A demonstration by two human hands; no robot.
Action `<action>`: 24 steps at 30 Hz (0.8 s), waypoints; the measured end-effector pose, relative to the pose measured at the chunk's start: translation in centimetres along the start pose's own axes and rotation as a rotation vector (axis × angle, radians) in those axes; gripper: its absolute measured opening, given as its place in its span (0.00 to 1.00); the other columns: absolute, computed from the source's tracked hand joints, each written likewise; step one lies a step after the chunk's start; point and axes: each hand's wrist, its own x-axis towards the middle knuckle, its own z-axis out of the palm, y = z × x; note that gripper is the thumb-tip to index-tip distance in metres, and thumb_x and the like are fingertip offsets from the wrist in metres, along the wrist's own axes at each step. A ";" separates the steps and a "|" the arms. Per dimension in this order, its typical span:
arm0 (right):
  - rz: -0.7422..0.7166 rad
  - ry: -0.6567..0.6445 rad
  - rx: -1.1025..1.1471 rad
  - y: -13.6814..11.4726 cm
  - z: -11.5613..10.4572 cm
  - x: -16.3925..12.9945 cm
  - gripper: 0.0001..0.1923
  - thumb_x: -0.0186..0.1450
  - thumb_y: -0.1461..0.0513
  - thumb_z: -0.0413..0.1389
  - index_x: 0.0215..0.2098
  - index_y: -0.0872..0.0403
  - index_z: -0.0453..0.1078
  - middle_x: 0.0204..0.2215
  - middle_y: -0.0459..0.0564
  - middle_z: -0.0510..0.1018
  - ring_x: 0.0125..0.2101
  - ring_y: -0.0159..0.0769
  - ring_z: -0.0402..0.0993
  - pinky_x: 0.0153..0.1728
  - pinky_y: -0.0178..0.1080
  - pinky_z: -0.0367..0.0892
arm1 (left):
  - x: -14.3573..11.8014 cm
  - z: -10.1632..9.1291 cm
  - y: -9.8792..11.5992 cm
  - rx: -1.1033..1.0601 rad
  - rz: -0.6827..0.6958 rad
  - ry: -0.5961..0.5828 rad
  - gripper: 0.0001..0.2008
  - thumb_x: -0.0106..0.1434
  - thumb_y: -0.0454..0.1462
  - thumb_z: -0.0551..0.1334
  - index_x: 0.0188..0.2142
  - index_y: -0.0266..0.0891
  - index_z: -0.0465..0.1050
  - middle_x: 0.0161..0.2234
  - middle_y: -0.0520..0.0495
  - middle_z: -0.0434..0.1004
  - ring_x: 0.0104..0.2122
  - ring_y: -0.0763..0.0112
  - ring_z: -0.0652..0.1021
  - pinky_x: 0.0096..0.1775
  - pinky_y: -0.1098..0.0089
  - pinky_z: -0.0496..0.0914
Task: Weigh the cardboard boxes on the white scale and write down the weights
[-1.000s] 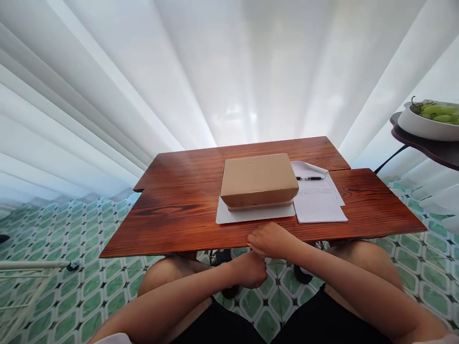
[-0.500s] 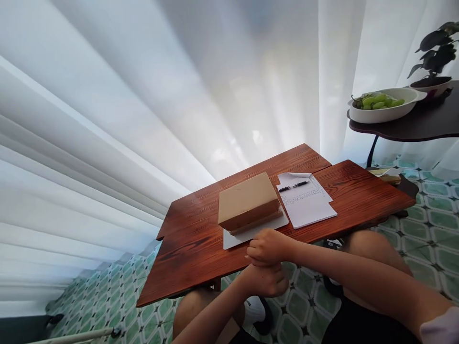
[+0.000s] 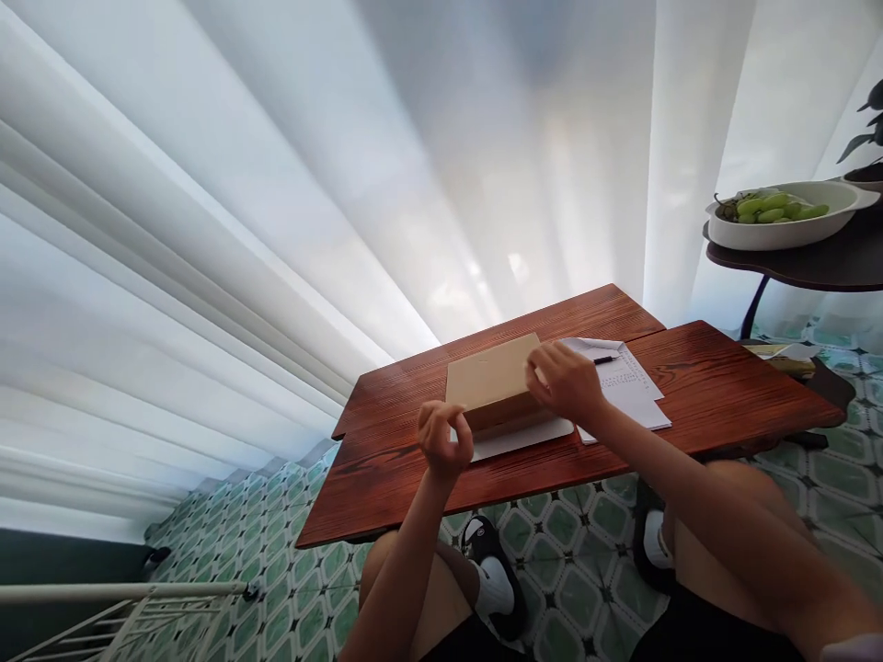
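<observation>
A brown cardboard box (image 3: 491,370) lies flat on a thin light-coloured slab (image 3: 531,438) on the wooden table. At the box's front left corner is my left hand (image 3: 445,439), its fingers loosely bent and a gap showing between thumb and forefinger. My right hand (image 3: 569,379) hovers over the box's right end, fingers curved and apart, with nothing visible in them. Whether either hand touches the cardboard, I cannot tell. Behind the right hand, written-on paper sheets (image 3: 638,405) lie with a black pen (image 3: 607,359), both partly covered by that hand.
The reddish wooden table (image 3: 745,395) stands before my knees. A dark side table (image 3: 779,264) at the right carries a white dish (image 3: 751,234) of green grapes (image 3: 773,207) and a potted plant (image 3: 865,156). White curtains (image 3: 386,184) hang behind. A white metal rack (image 3: 172,598) stands at lower left.
My hands were together at the table's front edge, right over left. They have parted and risen to the two ends of the box. The view has shifted slightly left.
</observation>
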 end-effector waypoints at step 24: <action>0.674 -0.882 0.045 2.5 0.8 1.0 0.43 0.71 0.37 0.36 0.70 0.58 0.53 0.58 0.68 0.72 0.57 0.63 0.69 0.51 0.53 0.64 | -1.3 1.9 -3.4 -0.655 -1.299 -0.221 0.36 0.66 0.47 0.61 0.69 0.39 0.53 0.70 0.41 0.54 0.68 0.57 0.60 0.66 0.60 0.58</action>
